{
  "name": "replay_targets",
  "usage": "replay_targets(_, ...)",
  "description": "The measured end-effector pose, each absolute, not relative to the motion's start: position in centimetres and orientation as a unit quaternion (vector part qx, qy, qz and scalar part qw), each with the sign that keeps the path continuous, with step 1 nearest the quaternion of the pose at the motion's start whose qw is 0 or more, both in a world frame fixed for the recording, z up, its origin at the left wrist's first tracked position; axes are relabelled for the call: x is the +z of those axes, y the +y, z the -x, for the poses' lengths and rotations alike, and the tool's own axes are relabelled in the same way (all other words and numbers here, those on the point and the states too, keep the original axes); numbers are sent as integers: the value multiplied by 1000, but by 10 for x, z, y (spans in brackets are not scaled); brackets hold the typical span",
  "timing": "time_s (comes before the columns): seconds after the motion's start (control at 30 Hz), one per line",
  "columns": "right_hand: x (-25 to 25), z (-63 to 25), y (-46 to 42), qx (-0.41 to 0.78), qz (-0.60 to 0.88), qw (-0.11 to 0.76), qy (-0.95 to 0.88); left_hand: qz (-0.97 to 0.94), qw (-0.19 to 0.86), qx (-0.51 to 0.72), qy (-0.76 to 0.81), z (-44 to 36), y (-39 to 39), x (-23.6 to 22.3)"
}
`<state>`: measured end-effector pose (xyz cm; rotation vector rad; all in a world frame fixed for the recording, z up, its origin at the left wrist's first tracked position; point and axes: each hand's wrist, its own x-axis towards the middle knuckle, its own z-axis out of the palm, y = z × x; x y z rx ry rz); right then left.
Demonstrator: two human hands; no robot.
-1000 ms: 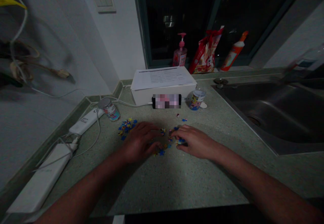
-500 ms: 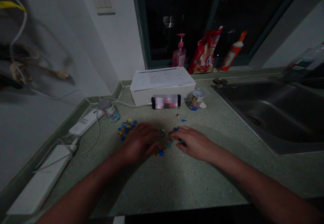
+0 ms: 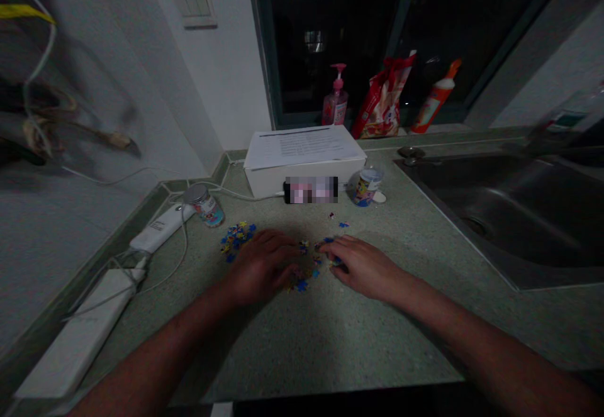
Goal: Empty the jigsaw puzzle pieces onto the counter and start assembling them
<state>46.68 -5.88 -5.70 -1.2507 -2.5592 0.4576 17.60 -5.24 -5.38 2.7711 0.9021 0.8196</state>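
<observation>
Small jigsaw puzzle pieces lie on the speckled green countertop (image 3: pixel 302 348). My left hand (image 3: pixel 262 266) rests low over them, palm down, its thumb apart from the curved fingers and close to a blue puzzle piece (image 3: pixel 301 285). On its left side is a loose pile of puzzle pieces (image 3: pixel 237 237) in blue and yellow. Opposite, my right hand (image 3: pixel 361 265) has its index fingertip at several puzzle pieces (image 3: pixel 317 260), with the thumb held apart. Some pieces are partly hidden beneath both hands. Between the fingertips sits a dark and yellow piece (image 3: pixel 303 248).
A phone (image 3: pixel 311 190) leans against a white box (image 3: pixel 302 175) with printed paper on top. Clear jars stand at right (image 3: pixel 367 187) and left (image 3: pixel 204 205). White power strips (image 3: pixel 80 335) and cables run along the left. A metal sink (image 3: pixel 533 209) is on the right.
Both hands hold nearly the same pose over the pieces. The whole view has shifted very slightly, and the phone's blurred screen looks different.
</observation>
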Motion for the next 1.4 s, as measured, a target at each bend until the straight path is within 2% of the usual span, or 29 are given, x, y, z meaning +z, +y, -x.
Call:
replay_targets(1.23, -58, -469, -57, 181, 391, 140, -891, -917, 70, 254, 299, -179, -54, -51)
replay_targets(1.4, -60, -470, -55, 215, 382, 193, -878, -918, 70, 266, 286, -180, -55, -52)
